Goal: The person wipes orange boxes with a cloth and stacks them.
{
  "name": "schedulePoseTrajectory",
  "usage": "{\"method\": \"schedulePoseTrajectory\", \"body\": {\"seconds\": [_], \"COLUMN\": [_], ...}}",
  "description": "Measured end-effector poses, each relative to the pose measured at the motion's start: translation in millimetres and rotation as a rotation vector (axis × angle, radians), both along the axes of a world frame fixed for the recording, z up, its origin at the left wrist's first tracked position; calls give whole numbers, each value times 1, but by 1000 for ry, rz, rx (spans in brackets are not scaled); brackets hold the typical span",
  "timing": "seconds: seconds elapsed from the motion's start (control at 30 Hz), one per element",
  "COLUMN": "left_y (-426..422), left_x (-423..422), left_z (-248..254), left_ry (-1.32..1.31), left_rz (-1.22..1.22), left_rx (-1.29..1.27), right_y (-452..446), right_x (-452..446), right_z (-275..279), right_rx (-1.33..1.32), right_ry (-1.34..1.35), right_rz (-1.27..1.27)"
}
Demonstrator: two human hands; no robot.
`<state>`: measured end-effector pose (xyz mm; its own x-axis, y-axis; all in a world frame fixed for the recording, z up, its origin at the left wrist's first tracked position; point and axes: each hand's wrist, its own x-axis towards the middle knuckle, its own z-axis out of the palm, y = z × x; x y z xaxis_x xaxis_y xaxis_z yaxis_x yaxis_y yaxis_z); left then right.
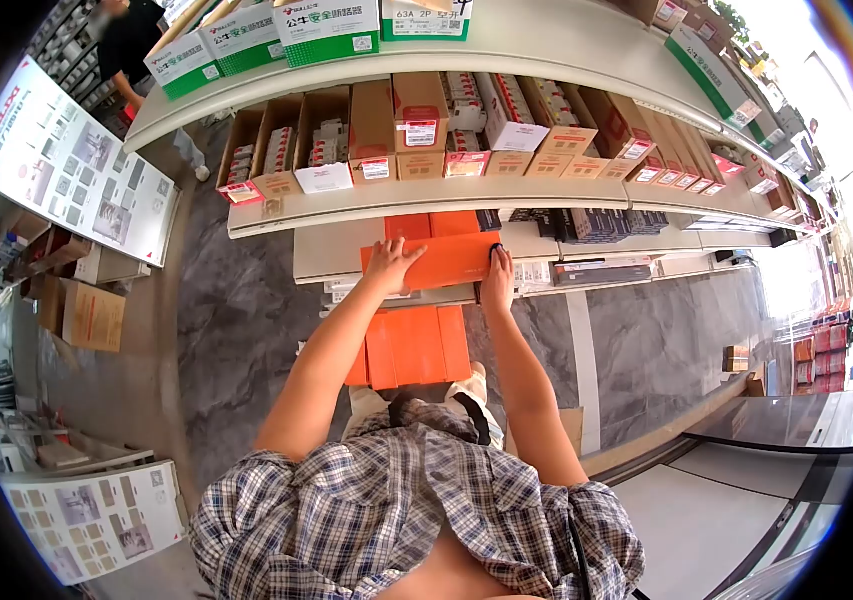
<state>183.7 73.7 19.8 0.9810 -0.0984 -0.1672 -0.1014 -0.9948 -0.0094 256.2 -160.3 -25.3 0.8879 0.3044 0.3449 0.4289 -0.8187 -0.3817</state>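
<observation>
A long orange box (454, 260) is held level between my two hands, at the front of a lower shelf. My left hand (392, 266) grips its left end, with the fingers laid over the top. The right end is in my right hand (497, 276), whose fingers wrap its edge, and something small and dark shows at these fingertips. Behind it, more orange boxes (452, 223) sit on the lower shelf. Below my hands, several orange boxes (406, 346) lie side by side close to my legs.
Above my hands, a shelf (326, 205) carries open cardboard cartons (327, 150) of small packed items. Green and white boxes (326, 28) stand on the top shelf. Dark boxes (591, 225) lie to the right. A display board (76, 160) and a person (128, 45) are at left.
</observation>
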Motion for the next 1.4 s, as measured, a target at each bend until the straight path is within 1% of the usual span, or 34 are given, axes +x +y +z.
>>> {"method": "schedulePoseTrajectory", "body": {"seconds": [0.03,0.1,0.17,0.2,0.27,0.3,0.37,0.43,0.5,0.53,0.57,0.63,0.67,0.7,0.77,0.8,0.9,0.93,0.97,1.03,1.1,1.17,1.2,1.27,1.3,1.33,1.4], "left_y": [-1,1,5,5,6,6,9,12,19,23,28,37,42,45,48,49,44,40,36,23,3,-23,-36,-67,-81,-94,-116], "left_x": [-1,-2,-6,-8,-20,-29,-48,-67,-80,-89,-100,-117,-123,-131,-150,-160,-183,-192,-201,-215,-229,-244,-249,-261,-267,-272,-280], "left_z": [3,2,-15,-17,-22,-20,-13,-4,8,15,17,15,14,11,4,2,-4,-7,-9,-17,-22,-26,-27,-34,-38,-44,-54], "left_ry": [-2,-9,-67,-72,-110,-109,-247,-242,-232,-208,-179,-157,-148,-139,-124,-114,-65,-76,-87,-60,-34,-37,-34,-17,-9,-19,-23], "left_rz": [-8,-11,-51,-46,-16,-12,-15,13,31,43,54,34,21,12,3,5,26,40,55,108,170,268,285,394,408,443,492], "left_rx": [41,86,-60,-59,-150,-150,-213,-196,-182,-192,-201,-224,-252,-251,-271,-272,-282,-251,-222,-222,-226,-219,-225,-298,-306,-319,-336], "right_y": [2,8,11,11,13,14,18,26,34,40,44,55,59,63,70,71,75,72,70,68,63,55,50,32,23,13,-10], "right_x": [-1,-12,-24,-29,-40,-46,-55,-66,-80,-88,-99,-120,-131,-141,-163,-172,-195,-200,-206,-219,-224,-229,-231,-240,-245,-249,-252], "right_z": [2,1,-2,-1,1,6,17,27,34,36,34,30,28,30,35,33,14,7,0,-16,-30,-42,-53,-75,-83,-75,-59], "right_rx": [-27,-11,85,146,175,205,251,302,314,278,279,408,332,334,419,477,458,400,395,323,291,706,757,761,781,765,993], "right_ry": [5,9,-11,28,9,-8,-42,-73,16,-50,-39,94,272,279,622,729,806,901,906,850,837,1155,1287,1275,1250,1261,1483], "right_rz": [-56,-72,20,59,94,124,141,153,57,4,-4,-161,-267,-278,-448,-471,-480,-453,-451,-327,-302,-197,-249,-265,-282,-278,-363]}}
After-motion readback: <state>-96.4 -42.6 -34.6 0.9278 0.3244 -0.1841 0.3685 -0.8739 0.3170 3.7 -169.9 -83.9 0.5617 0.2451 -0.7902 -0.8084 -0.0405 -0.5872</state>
